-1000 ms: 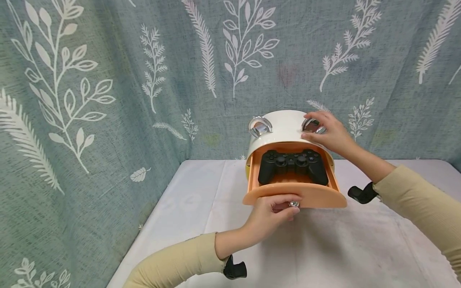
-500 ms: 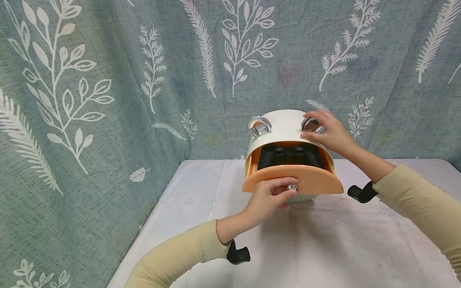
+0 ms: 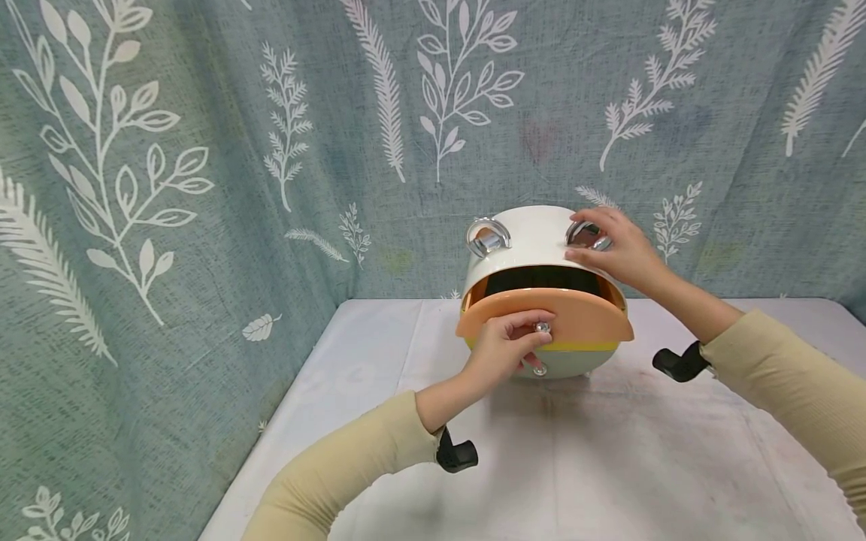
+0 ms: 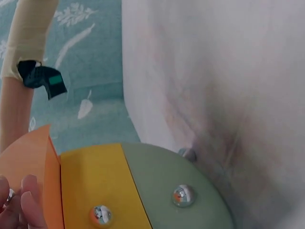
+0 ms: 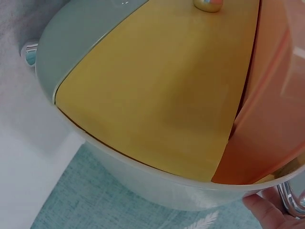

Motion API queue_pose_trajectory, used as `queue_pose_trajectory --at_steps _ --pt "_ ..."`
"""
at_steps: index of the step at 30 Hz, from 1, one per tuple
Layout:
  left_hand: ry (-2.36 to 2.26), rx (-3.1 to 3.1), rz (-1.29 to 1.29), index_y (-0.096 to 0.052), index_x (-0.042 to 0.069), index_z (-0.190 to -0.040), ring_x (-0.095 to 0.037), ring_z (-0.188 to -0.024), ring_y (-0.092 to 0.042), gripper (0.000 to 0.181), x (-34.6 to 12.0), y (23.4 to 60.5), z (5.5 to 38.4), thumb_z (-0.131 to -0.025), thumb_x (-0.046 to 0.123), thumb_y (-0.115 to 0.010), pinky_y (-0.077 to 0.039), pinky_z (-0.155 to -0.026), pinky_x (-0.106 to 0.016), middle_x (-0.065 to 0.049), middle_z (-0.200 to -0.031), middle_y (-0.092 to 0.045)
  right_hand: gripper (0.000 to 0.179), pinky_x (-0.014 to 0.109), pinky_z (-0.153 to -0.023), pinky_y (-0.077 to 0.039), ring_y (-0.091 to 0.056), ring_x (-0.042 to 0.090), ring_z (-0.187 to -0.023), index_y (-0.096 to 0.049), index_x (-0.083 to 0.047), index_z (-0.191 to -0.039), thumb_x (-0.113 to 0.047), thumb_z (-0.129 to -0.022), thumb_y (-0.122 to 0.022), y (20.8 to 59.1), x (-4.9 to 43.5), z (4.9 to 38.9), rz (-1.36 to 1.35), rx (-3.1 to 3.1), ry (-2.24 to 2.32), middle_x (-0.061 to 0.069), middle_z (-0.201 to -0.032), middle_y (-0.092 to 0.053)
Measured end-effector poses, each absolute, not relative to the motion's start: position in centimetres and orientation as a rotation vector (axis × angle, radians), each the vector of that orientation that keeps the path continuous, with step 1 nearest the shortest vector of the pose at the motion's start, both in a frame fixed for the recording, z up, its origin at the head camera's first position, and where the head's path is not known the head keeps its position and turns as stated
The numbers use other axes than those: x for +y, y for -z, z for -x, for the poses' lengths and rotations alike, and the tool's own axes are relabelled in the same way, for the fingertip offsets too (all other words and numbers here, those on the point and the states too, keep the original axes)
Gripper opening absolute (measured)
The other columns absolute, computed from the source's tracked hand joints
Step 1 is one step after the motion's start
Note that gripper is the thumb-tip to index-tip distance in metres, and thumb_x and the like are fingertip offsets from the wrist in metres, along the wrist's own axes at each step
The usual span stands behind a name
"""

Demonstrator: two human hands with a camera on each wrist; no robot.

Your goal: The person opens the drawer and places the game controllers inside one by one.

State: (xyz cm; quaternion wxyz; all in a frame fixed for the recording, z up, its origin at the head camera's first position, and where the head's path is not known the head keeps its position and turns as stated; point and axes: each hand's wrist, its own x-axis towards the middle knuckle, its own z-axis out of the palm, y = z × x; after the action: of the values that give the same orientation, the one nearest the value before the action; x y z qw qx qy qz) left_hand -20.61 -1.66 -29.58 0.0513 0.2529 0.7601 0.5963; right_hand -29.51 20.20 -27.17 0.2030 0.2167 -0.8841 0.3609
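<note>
Lighting: bright, even, diffuse; you get soft shadows on the tablecloth (image 3: 609, 451). Head view sharp, curtain (image 3: 169, 150) bowed at the edges. Both wrist views soft, close, slightly washed out.

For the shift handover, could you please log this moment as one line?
left hand pinches orange drawer knob | drawer nearly shut | right hand steadies white cabinet
</note>
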Motion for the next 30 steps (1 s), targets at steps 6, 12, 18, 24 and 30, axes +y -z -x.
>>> queue_pose_trajectory --at_steps 6,12,18,24,30 --pt "-1.842 2.33 -0.764 -0.059 0.004 -0.101 -0.031 -0.051 -0.053 0.023 -1.2 29.7 21.5 -0.078 0.005 -0.056 -0.038 -0.042 -0.023 -0.023 -0.076 -0.052 0.053 0.045 -0.071 -0.035 -0.042 0.027 -0.091 -0.043 -0.015 -0.12 -0.034 -0.074 -0.061 27.2 20.2 29.5 -0.616 -2.462 -1.016 0.008 -0.122 -0.036" --pt "-1.869 2.352 -0.743 -0.059 0.004 -0.102 -0.036 -0.055 -0.052 0.023 -0.8 29.8 22.4 -0.079 0.006 -0.055 -0.04 -0.042 -0.025 -0.021 -0.075 -0.054 0.052 0.046 -0.072 -0.034 -0.041 0.026 -0.092 -0.043 -0.017 -0.12 -0.033 -0.074 -0.061 27.1 20.2 29.5 -0.615 -2.459 -1.032 0.007 -0.124 -0.034" --pt "-1.918 2.358 -0.716 -0.059 0.004 -0.101 -0.043 -0.058 -0.051 0.023 -0.4 29.9 23.1 -0.079 0.005 -0.055 -0.04 -0.041 -0.026 -0.024 -0.078 -0.054 0.052 0.046 -0.072 -0.034 -0.041 0.027 -0.092 -0.043 -0.017 -0.12 -0.033 -0.074 -0.061 27.1 20.2 29.5 -0.614 -2.462 -1.02 0.008 -0.124 -0.034" --pt "-1.941 2.347 -0.692 -0.059 0.005 -0.102 -0.045 -0.058 -0.05 0.024 0.1 29.9 23.7 -0.079 0.007 -0.055 -0.036 -0.038 -0.02 -0.025 -0.08 -0.053 0.053 0.047 -0.073 -0.034 -0.042 0.028 -0.093 -0.043 -0.018 -0.12 -0.034 -0.073 -0.062 27.0 20.2 29.4 -0.596 -2.47 -1.013 0.009 -0.125 -0.033" --pt "-1.978 2.357 -0.681 -0.06 0.004 -0.1 -0.045 -0.055 -0.05 0.022 0.4 30.0 24.1 -0.078 0.005 -0.056 -0.037 -0.038 -0.029 -0.018 -0.074 -0.054 0.054 0.047 -0.072 -0.034 -0.041 0.027 -0.093 -0.043 -0.017 -0.12 -0.035 -0.073 -0.062 27.1 20.2 29.4 -0.581 -2.481 -1.014 0.009 -0.126 -0.033"
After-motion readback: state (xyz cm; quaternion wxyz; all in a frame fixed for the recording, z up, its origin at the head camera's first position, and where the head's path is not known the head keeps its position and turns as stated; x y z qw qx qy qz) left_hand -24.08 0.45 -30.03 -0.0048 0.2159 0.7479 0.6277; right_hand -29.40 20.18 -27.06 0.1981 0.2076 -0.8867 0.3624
